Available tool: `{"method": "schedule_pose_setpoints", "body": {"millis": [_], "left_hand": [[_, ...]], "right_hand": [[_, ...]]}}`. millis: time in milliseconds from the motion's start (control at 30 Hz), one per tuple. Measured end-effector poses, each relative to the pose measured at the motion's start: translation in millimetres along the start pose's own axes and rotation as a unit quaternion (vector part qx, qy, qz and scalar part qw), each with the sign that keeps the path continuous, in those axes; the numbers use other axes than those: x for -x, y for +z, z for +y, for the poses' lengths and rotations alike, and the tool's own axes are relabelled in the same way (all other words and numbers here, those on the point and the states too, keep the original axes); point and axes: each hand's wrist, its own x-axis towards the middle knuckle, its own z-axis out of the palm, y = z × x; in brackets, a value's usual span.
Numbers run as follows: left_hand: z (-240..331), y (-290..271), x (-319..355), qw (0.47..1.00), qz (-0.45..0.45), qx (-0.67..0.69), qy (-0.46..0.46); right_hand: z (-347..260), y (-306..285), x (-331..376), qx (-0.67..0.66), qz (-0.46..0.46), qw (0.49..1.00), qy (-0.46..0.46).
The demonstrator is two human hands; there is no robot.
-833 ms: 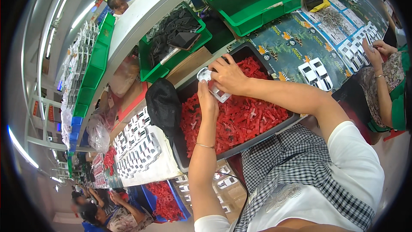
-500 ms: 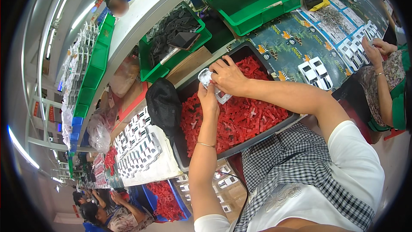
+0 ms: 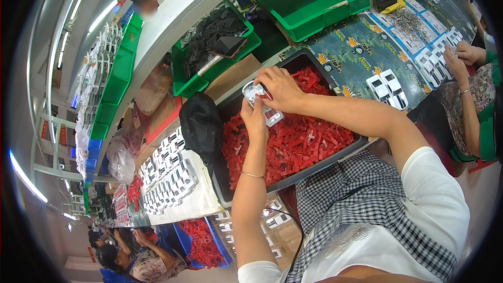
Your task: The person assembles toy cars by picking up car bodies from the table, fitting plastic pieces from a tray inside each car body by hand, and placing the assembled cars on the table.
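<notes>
Over a dark bin (image 3: pixel 343 153) heaped with small red plastic parts (image 3: pixel 298 144), I hold a white toy car shell (image 3: pixel 272 117). My left hand (image 3: pixel 254 119) grips its near side, with the thumb up against the hollow inside. The fingers of my right hand (image 3: pixel 281 90) wrap over its upper right side and press down into it. Whether a red part sits under my fingertips is hidden. A black mesh cap (image 3: pixel 200 128) hangs at the left end of the bin.
White car shells (image 3: pixel 167 178) stand in rows on the left, others (image 3: pixel 386 89) on the patterned tabletop at right. Behind are a green crate (image 3: pixel 183 86) of dark parts with a phone (image 3: pixel 228 46) on it, and another green crate (image 3: pixel 309 31). A co-worker's hands (image 3: pixel 461 63) work at right.
My right hand has shifted slightly left over the car shell and its fingers have curled in more. The shell stays in both hands above the bin.
</notes>
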Motion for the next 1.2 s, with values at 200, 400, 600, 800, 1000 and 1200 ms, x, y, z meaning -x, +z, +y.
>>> {"method": "schedule_pose_setpoints", "body": {"millis": [200, 400, 600, 800, 1000, 1200], "left_hand": [[-5, 0, 0, 1.0, 0.01, -0.006, 0.011], [-6, 1, 1, 0.997, 0.001, -0.071, 0.018], [-6, 0, 1, 0.992, 0.004, -0.112, 0.065], [1, 3, 5, 0.98, 0.004, -0.183, 0.075], [2, 6, 5, 0.971, 0.008, -0.212, 0.107], [8, -4, 11, 0.968, 0.014, -0.209, 0.135]], "right_hand": [[7, 8, -4, -0.194, -0.065, 0.964, 0.171], [27, 18, -4, -0.306, -0.101, 0.921, 0.219], [27, 20, -2, -0.35, -0.102, 0.899, 0.241], [25, 17, 0, -0.319, -0.117, 0.913, 0.225], [25, 16, 0, -0.29, -0.098, 0.929, 0.21], [12, 14, -1, -0.274, -0.105, 0.934, 0.205]]}}
